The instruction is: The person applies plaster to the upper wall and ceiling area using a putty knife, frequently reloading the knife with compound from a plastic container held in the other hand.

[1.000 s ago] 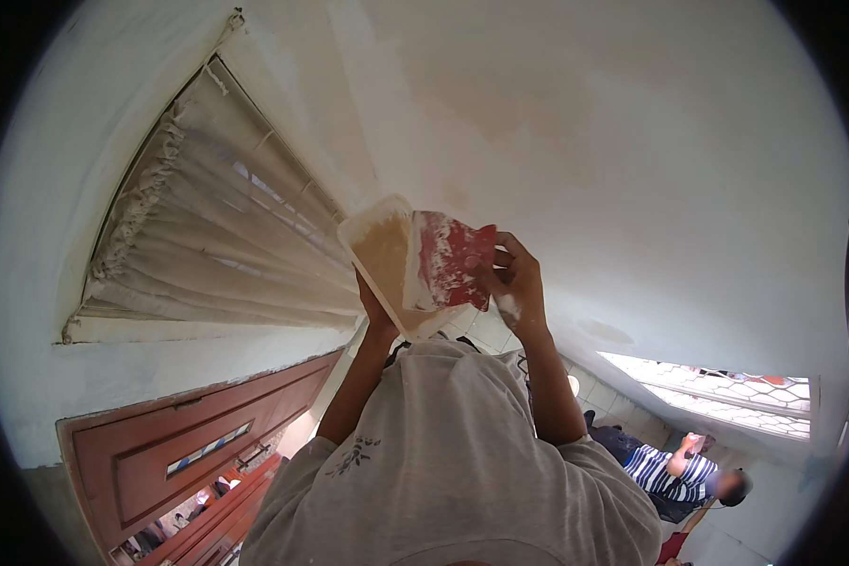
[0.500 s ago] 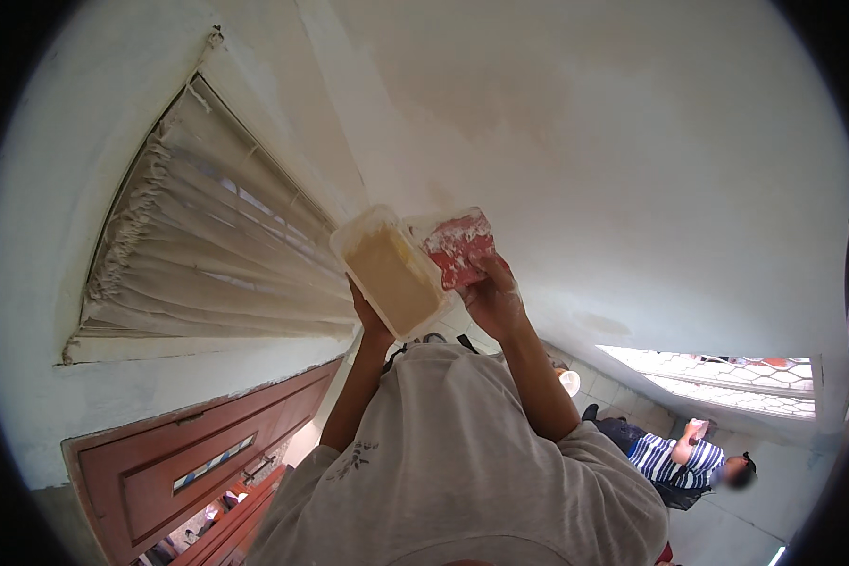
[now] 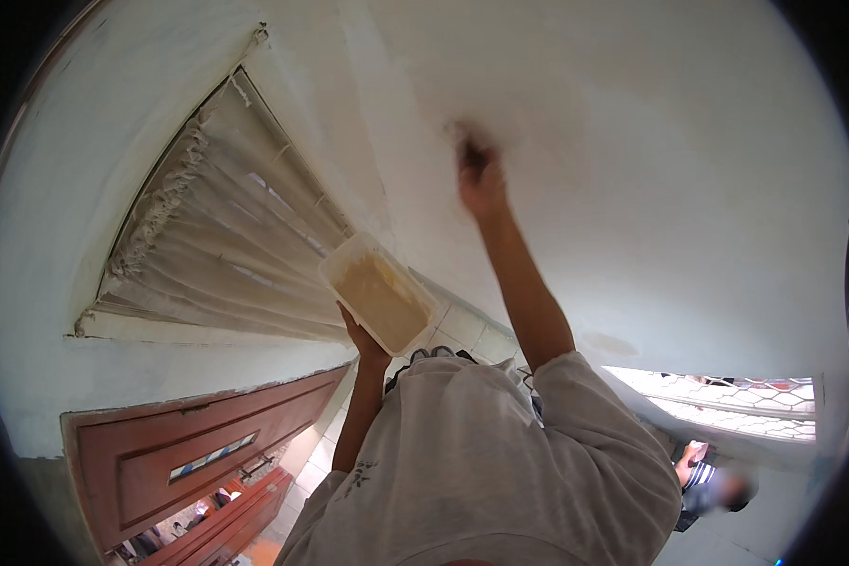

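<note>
My left hand [image 3: 365, 338] grips the side of a translucent rectangular plastic tub [image 3: 423, 296], tilted in front of my waist. A beige paste, apparently filler [image 3: 377, 300], coats its inside. My right hand [image 3: 484, 189] is raised against the pale wall [image 3: 575, 179], arm stretched out and fingers closed. It holds the red putty spreader [image 3: 476, 149], which shows only as a dark, motion-blurred patch at the wall surface. The spreader's edge cannot be made out.
A window with a gathered cream curtain [image 3: 217, 226] is on the left wall, above a reddish-brown door [image 3: 141, 462]. At lower right, a person in a striped top [image 3: 700, 474] is near a barred window [image 3: 736, 401]. Tiled floor [image 3: 459, 325] shows beyond the tub.
My right hand has moved up and away from the tub to the wall with the red putty spreader. The tub has shifted slightly left and down in view, still in my left hand.
</note>
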The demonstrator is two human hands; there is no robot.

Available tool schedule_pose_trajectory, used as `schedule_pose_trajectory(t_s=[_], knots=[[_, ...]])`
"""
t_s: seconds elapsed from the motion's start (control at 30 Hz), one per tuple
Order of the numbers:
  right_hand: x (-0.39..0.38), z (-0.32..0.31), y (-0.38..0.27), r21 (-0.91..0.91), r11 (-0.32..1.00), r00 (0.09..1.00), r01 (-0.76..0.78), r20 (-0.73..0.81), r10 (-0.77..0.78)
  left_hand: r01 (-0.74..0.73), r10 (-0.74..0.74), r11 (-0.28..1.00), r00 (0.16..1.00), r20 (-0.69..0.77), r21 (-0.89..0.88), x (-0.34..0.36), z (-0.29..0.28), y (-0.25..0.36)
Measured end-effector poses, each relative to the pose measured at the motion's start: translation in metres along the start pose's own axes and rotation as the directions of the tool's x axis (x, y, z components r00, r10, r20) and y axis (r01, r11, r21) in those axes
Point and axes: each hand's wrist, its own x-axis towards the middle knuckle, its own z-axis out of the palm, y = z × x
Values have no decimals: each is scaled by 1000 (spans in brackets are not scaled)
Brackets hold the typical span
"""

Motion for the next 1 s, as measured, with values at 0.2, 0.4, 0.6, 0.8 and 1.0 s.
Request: schedule_pose_trajectory(t_s=[0.2,0.4,0.6,0.8,1.0], knots=[[-34,85,-60,119,991,961,-56,276,21,56,-58,994,998,-16,-91,-3,-10,9],[-73,15,14,-242,970,967,4,249,59,-5,-1,995,998,-60,-95,-12,-16,12],[-21,-21,29,-239,969,995,-66,-91,46,-5,0,999,992,-122,-43,-10,-15,14],[-45,73,-42,-5,999,949,48,312,-44,38,-40,998,998,-43,-43,-5,3,15],[-150,69,-40,-835,550,923,8,218,318,50,-50,999,995,-81,-3,5,15,16]])
